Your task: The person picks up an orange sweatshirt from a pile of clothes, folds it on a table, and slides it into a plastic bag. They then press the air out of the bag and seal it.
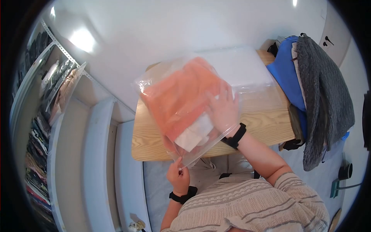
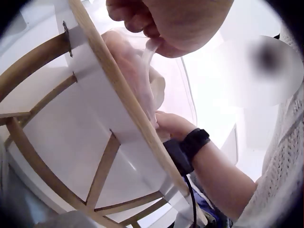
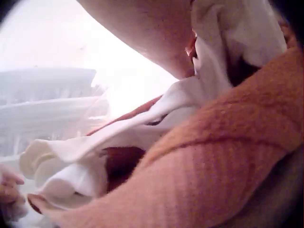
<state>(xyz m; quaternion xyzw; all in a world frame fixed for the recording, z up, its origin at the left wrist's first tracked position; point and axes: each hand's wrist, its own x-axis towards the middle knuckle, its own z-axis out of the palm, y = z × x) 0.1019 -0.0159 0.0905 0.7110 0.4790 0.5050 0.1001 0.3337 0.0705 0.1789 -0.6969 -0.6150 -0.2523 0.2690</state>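
Observation:
A folded orange knit garment [image 1: 185, 91] lies inside a clear plastic bag [image 1: 141, 87] on the wooden table [image 1: 266, 120]. White cloth [image 3: 142, 118] shows along the garment's near side. My right hand [image 1: 224, 112] reaches through the bag's mouth, its fingers spread over the garment beneath the plastic. The bag's edge crosses near that wrist. At the table's front edge, my left hand [image 1: 178, 176] pinches the near corner of the bag between thumb and fingers. The left wrist view shows that hand [image 2: 175, 23] from below, with a fold of plastic at its fingertips.
A stack of clear plastic bags [image 1: 239, 65] lies at the back of the table. Blue and dark grey clothes [image 1: 324, 89] hang at the right. Shelves [image 1: 92, 135] stand on the left, some with bagged garments [image 1: 58, 85]. A white wall rises behind the table.

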